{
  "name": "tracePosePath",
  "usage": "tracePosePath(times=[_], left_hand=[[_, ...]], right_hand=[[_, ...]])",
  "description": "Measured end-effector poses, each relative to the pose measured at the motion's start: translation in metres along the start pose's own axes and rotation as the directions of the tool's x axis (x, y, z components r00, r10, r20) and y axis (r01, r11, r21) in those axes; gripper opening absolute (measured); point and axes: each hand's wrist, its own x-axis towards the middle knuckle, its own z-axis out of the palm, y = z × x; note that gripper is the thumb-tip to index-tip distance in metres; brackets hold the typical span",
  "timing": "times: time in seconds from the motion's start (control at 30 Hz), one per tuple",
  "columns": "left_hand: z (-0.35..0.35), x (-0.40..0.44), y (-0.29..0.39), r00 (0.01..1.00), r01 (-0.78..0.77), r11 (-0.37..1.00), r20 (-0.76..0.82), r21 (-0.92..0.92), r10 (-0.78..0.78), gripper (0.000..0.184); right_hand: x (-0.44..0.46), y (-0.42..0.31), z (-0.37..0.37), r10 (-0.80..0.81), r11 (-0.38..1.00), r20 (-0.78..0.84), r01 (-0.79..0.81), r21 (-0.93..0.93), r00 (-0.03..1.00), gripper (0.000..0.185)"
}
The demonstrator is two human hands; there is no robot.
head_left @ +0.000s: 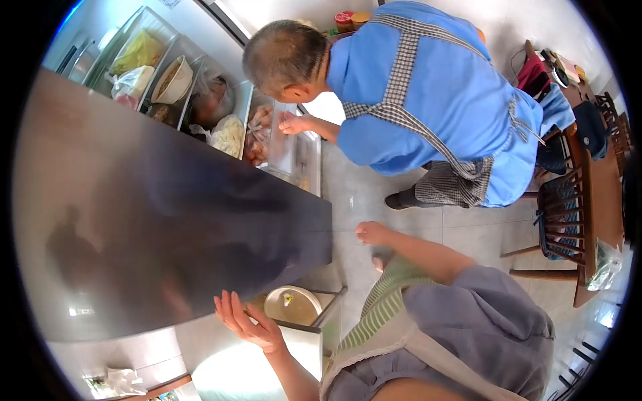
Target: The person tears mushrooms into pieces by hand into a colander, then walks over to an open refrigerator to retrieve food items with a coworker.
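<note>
My left hand is open, fingers spread, beside the lower edge of a large dark glossy refrigerator door; whether the fingertips touch it I cannot tell. Above the floor, in front of my apron, my right hand is curled closed with nothing visible in it. Beyond the door, shelves hold a white bowl, a yellow-green bag and a bag of pale leafy food. A co-worker in a blue shirt bends there, one hand over an open drawer near a bag of reddish-brown food.
A round tray lies low, just right of my left hand. At the right stand a wooden table with things on it and a chair. The co-worker's foot is on the tiled floor. Jars stand at the top.
</note>
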Motion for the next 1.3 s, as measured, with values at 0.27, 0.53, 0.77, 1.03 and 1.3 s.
tracePosePath(times=[0.27,0.53,0.77,1.03,1.3], left_hand=[[0.051,0.102,-0.018,0.992,-0.082,0.922,-0.06,0.379,0.113,0.039],[0.097,0.121,-0.07,0.995,-0.057,0.825,-0.04,0.562,0.096,0.05],[0.121,0.119,-0.087,0.989,-0.103,0.607,0.018,0.788,0.144,0.055],[0.124,0.118,-0.092,0.986,-0.126,0.566,0.041,0.815,0.161,0.054],[0.125,0.116,-0.092,0.986,-0.119,0.548,0.032,0.828,0.166,0.052]], right_hand=[[0.165,-0.111,-0.003,0.056,0.967,-0.061,-0.038,0.252,0.997,0.042],[0.323,-0.163,0.007,0.111,0.982,-0.332,-0.051,0.184,0.937,0.066],[0.402,-0.182,0.006,0.152,0.944,-0.138,-0.102,0.313,0.979,0.072],[0.423,-0.187,0.038,0.052,0.916,-0.057,-0.025,0.401,0.997,0.057],[0.401,-0.15,0.045,0.151,0.928,0.012,-0.146,0.342,0.988,0.038]])
